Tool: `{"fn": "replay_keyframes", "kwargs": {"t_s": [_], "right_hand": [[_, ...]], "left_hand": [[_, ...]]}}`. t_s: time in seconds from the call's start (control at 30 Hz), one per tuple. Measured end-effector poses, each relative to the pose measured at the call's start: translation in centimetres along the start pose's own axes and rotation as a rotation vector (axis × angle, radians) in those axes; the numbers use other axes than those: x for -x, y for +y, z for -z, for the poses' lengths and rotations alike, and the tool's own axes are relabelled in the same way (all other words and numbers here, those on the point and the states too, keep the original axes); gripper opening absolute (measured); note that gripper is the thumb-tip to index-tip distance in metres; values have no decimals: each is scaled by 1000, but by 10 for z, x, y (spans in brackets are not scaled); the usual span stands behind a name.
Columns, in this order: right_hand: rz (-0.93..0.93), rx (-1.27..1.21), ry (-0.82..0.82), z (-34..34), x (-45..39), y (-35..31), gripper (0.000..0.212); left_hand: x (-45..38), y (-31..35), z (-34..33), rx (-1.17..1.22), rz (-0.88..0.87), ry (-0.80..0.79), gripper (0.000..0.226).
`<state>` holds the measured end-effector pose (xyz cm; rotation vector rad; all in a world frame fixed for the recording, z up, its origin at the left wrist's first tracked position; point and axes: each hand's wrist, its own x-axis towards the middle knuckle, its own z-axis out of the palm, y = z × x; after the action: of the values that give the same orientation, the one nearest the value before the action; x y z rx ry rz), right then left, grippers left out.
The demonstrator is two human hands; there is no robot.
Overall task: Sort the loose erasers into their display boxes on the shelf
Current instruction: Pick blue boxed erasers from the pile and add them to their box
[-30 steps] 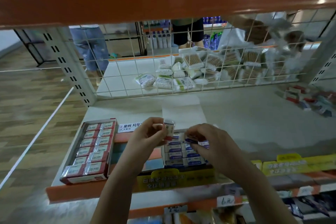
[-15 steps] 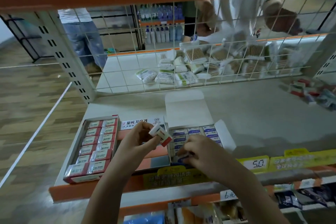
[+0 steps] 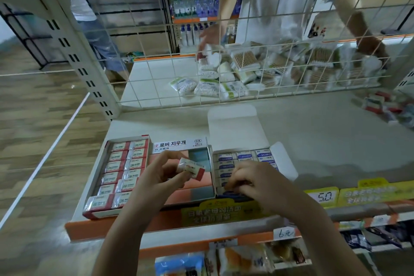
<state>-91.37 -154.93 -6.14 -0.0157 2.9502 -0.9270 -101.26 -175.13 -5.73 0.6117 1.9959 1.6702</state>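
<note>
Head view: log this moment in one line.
left hand holds red eraser | right hand in blue box | sorting unfinished

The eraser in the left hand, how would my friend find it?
Look at the white shelf, at the middle display box with Korean writing. Just above it, the left hand pinches one eraser: red-ended, tilted, the only one outside a box.

The middle box's raised flap (image 3: 179,144) reads "로버 지우개". Left of it, erasers in the red box (image 3: 121,168) carry "2B". Right of it, the yellow price tag (image 3: 324,197) shows "5.0"; below that, a handwritten white label (image 3: 285,233) begins with "6".
</note>
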Motion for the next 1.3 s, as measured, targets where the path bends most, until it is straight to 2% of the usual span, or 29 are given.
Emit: {"fn": "replay_keyframes", "kwargs": {"t_s": [0.4,0.67,0.9,1.1,1.3], "right_hand": [[1,52,-39,7,6,-6,26],[-19,224,-82,6,2,-16,25],[26,256,-60,2,0,-18,21],[-4,369,-142,5,-9,-23,22],[39,425,-147,10,-10,-30,22]], "left_hand": [[1,2,-2,30,45,-51,34],[-3,4,-9,44,72,-70,34],[-3,-5,-8,44,99,-28,37],[-4,-9,-8,73,120,-27,38],[-3,-9,-8,45,115,-46,37]]}}
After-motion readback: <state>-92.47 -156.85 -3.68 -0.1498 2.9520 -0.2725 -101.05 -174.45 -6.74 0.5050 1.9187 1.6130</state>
